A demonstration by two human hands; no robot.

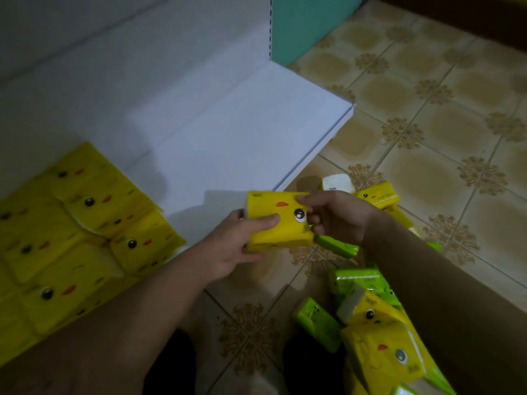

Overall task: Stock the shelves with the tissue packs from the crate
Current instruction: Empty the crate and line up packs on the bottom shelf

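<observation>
I have one yellow tissue pack point(278, 223) between both hands, held in the air just over the front edge of the white shelf point(228, 132), with the tiled floor point(427, 132) below. My left hand point(236, 246) wraps the near end: the thumb lies flat across the printed top face and the fingers point(252, 250) curl underneath. My right hand point(339, 218) pinches the far end, its fingers on the top edge by the printed eye and the thumb lower on the end face. Neither hand is spread; both grip the pack. I judge it light and soft, a block of tissue in thin glossy film, so it should give under pressure and the film may slide a little against my skin. The short ends or the broad faces seem the best places to hold, with a gentle squeeze so the corners do not crush. To my left, stacked packs point(85, 232) in the same yellow lie on the shelf, pressed close together; the bare stretch of shelf just beside them looks like the spot for this one. Loose packs point(370, 332), green and yellow, lie jumbled on the floor at my right.
</observation>
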